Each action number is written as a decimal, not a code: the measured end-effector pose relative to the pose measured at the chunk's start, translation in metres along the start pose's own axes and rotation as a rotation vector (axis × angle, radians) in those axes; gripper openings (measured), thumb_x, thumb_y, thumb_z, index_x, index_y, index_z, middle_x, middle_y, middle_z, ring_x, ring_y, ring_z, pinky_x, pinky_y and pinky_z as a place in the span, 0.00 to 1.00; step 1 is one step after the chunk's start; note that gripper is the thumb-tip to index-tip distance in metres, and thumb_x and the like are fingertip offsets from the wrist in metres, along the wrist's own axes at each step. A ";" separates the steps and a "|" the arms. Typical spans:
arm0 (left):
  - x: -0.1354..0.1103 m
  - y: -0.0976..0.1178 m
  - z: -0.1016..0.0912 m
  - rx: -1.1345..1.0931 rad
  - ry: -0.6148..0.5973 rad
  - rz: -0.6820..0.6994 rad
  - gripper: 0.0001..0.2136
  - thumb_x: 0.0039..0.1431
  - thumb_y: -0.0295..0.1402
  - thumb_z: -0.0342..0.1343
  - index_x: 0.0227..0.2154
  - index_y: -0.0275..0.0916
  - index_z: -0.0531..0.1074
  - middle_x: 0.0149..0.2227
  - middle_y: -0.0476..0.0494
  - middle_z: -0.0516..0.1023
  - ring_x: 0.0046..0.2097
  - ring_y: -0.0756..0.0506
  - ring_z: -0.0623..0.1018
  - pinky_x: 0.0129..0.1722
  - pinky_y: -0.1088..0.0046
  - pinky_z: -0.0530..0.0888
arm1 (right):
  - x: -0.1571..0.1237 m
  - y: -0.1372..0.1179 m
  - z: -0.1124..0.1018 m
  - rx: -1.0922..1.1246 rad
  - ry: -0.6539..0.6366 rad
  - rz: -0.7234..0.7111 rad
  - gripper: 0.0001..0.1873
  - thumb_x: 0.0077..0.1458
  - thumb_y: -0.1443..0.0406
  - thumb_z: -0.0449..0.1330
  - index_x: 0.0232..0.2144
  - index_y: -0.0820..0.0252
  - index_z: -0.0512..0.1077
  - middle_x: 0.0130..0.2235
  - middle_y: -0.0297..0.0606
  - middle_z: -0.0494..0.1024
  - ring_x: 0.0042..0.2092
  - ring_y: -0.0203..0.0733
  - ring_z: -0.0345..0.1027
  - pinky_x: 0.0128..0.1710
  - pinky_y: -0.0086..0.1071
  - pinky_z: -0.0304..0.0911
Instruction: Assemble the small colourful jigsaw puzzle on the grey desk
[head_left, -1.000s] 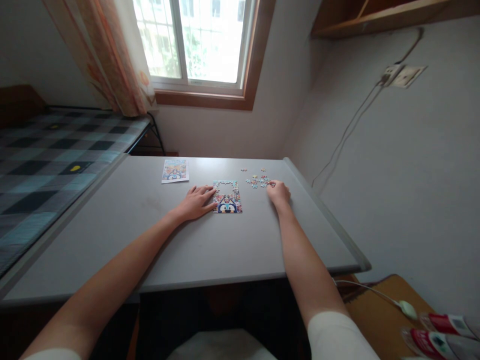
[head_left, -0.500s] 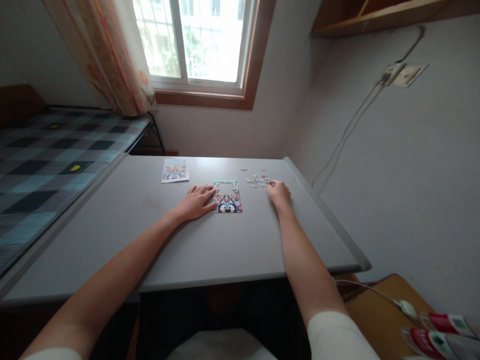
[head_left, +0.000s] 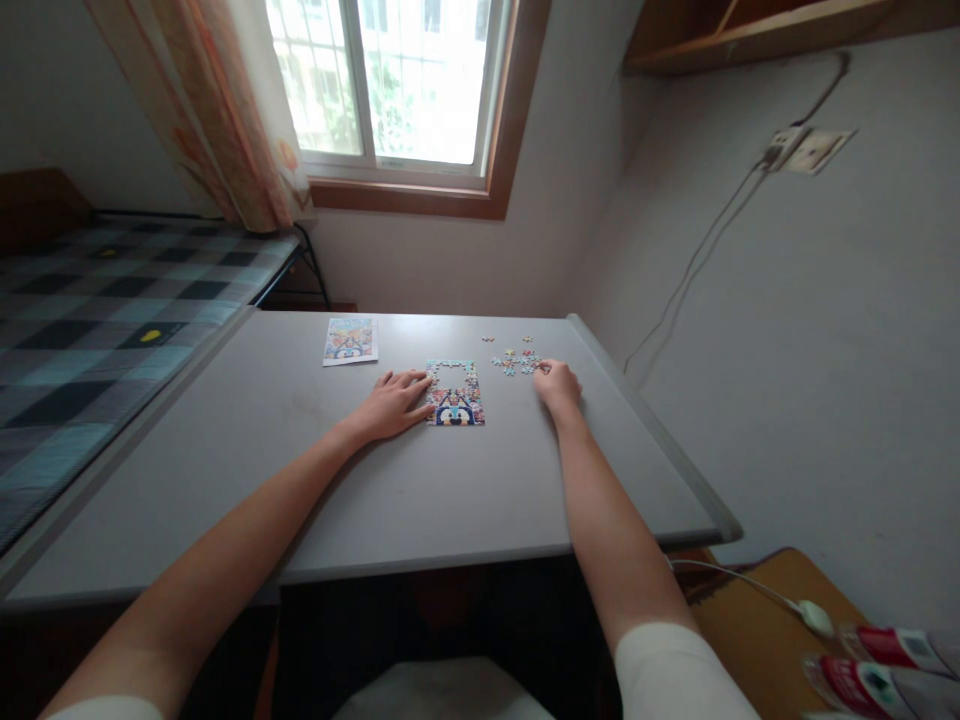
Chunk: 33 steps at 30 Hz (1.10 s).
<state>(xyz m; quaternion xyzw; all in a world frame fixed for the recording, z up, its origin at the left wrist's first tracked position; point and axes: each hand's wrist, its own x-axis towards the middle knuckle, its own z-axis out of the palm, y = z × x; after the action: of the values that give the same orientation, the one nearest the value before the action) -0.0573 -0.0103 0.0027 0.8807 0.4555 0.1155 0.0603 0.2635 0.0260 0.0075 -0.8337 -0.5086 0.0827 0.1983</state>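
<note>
A partly assembled jigsaw puzzle (head_left: 456, 410) lies flat on the table, with a gap in its upper half and a blue-and-white cartoon face along its bottom. My left hand (head_left: 394, 403) rests flat with fingers spread, its fingertips touching the puzzle's left edge. To the right of the puzzle, several loose puzzle pieces (head_left: 510, 362) are scattered in a small group. At the right side of that group, my right hand (head_left: 559, 385) has its thumb and fingers pinched together on a puzzle piece, mostly hidden by the fingertips.
A printed picture sheet (head_left: 351, 341) lies at the back left of the grey table (head_left: 450, 500). A checked bed (head_left: 135, 290) stands left, a wall with a hanging cable (head_left: 686, 265) right. Bottles (head_left: 862, 685) lie on a brown surface at lower right.
</note>
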 end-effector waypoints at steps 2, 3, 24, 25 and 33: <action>0.000 0.000 0.000 0.000 -0.001 -0.003 0.28 0.66 0.51 0.40 0.63 0.43 0.59 0.65 0.40 0.59 0.65 0.39 0.58 0.65 0.53 0.48 | 0.000 0.000 0.000 0.001 -0.001 -0.002 0.20 0.57 0.63 0.53 0.49 0.51 0.74 0.47 0.42 0.79 0.51 0.50 0.69 0.52 0.42 0.62; 0.000 0.000 0.000 0.000 -0.002 -0.003 0.28 0.66 0.51 0.40 0.63 0.43 0.59 0.65 0.40 0.59 0.65 0.39 0.58 0.65 0.53 0.48 | 0.000 0.000 0.000 0.002 -0.002 -0.004 0.20 0.57 0.63 0.53 0.49 0.51 0.74 0.47 0.42 0.79 0.51 0.49 0.70 0.51 0.41 0.62; 0.001 -0.001 0.002 -0.005 0.014 0.004 0.28 0.65 0.51 0.42 0.63 0.43 0.60 0.65 0.40 0.60 0.65 0.38 0.59 0.65 0.53 0.49 | 0.003 0.002 -0.003 0.098 0.035 0.075 0.20 0.56 0.63 0.54 0.51 0.51 0.72 0.47 0.42 0.78 0.52 0.49 0.69 0.54 0.43 0.60; 0.001 -0.001 0.002 -0.004 0.014 0.005 0.28 0.65 0.51 0.42 0.63 0.44 0.60 0.65 0.40 0.60 0.65 0.38 0.59 0.65 0.53 0.49 | 0.003 0.002 -0.003 0.094 0.027 0.074 0.20 0.56 0.63 0.54 0.51 0.51 0.73 0.47 0.42 0.78 0.52 0.48 0.69 0.54 0.43 0.60; 0.001 -0.001 0.001 -0.010 0.006 0.003 0.28 0.65 0.50 0.42 0.63 0.45 0.60 0.65 0.41 0.60 0.65 0.37 0.59 0.65 0.53 0.48 | 0.003 0.002 -0.003 0.072 0.016 0.077 0.18 0.56 0.63 0.53 0.46 0.51 0.76 0.46 0.43 0.79 0.52 0.49 0.69 0.54 0.44 0.60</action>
<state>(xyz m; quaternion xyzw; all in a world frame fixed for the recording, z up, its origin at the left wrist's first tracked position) -0.0572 -0.0094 0.0017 0.8806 0.4538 0.1205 0.0631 0.2674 0.0267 0.0096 -0.8457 -0.4712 0.1017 0.2288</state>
